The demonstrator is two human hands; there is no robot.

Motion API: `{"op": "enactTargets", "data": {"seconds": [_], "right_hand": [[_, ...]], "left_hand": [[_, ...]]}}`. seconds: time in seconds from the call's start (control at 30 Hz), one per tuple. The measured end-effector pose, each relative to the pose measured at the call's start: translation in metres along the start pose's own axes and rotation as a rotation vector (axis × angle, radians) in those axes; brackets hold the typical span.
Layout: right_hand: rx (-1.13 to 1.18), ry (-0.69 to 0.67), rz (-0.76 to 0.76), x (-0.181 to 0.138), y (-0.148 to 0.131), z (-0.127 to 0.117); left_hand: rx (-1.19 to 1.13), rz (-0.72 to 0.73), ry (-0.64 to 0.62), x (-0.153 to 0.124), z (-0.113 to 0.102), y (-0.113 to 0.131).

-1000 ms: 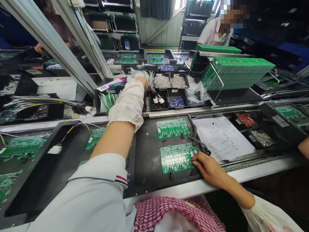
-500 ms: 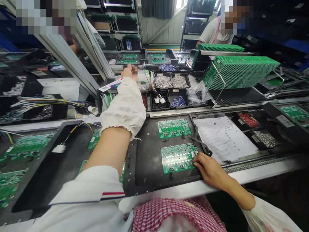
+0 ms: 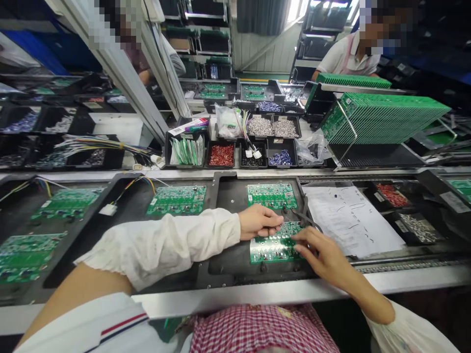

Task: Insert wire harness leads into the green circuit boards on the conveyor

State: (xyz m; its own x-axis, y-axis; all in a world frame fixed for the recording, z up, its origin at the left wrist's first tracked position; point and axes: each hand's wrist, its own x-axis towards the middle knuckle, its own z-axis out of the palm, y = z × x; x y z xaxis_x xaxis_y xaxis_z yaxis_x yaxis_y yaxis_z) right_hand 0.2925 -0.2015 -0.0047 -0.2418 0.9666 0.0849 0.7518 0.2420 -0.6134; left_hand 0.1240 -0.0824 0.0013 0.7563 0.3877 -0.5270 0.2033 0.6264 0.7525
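Racks of boards and rows of small bins stand behind our bench [image 3: 243, 305], and a co-worker [image 3: 344, 56] sits on the far side. What has just changed is the reach: our left hand [image 3: 259, 223] is back from up by the bins and now hangs over the near green board [image 3: 271, 252], so both hands meet at the one board. With our sleeve [image 3: 176, 242] out of the way, the bin of red parts [image 3: 222, 155] shows in full. That near board lies flat in the black tray [image 3: 226, 245], closer to us than its twin, the far green board [image 3: 272, 195].

Our left forearm lies across from the left, palm turned inward, fingers pinched together over the board's far edge; we cannot tell whether they hold something small. Our right hand [image 3: 324, 252] comes in from the lower right, wrist low, thumb and fingers slightly apart at the board's right edge. We cannot tell whether they touch it. Just beyond lies the paper [image 3: 349, 220].
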Motion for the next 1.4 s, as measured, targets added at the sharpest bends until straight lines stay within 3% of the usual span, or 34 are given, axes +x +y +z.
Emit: {"op": "enactTargets", "data": {"seconds": [0.1,0.17,0.33,0.63,0.77,0.9,1.0,1.4], "right_hand": [[-0.046,0.157,-0.042,0.019,-0.005,0.0],[-0.111,0.18,-0.065,0.027,-0.001,-0.001],[-0.327,0.108,-0.097,0.03,0.019,-0.011],[-0.08,0.158,-0.207,0.033,-0.007,0.007],[-0.158,0.192,-0.212,0.037,-0.002,0.006],[-0.38,0.146,-0.146,0.037,0.023,-0.007],[-0.49,0.094,-0.141,0.035,0.037,-0.011],[-0.459,0.084,-0.11,0.035,0.036,-0.007]], "left_hand": [[-0.07,-0.015,-0.013,-0.001,0.005,-0.014],[-0.101,-0.008,0.028,-0.001,0.003,-0.016],[-0.141,-0.038,0.142,-0.005,-0.002,-0.02],[-0.104,-0.009,0.003,-0.001,-0.007,-0.026],[-0.076,-0.012,0.004,-0.001,-0.006,-0.026],[-0.09,-0.015,0.08,-0.003,-0.004,-0.023],[-0.071,-0.031,0.057,-0.004,-0.005,-0.022],[-0.066,0.022,-0.003,-0.005,-0.003,-0.024]]}}
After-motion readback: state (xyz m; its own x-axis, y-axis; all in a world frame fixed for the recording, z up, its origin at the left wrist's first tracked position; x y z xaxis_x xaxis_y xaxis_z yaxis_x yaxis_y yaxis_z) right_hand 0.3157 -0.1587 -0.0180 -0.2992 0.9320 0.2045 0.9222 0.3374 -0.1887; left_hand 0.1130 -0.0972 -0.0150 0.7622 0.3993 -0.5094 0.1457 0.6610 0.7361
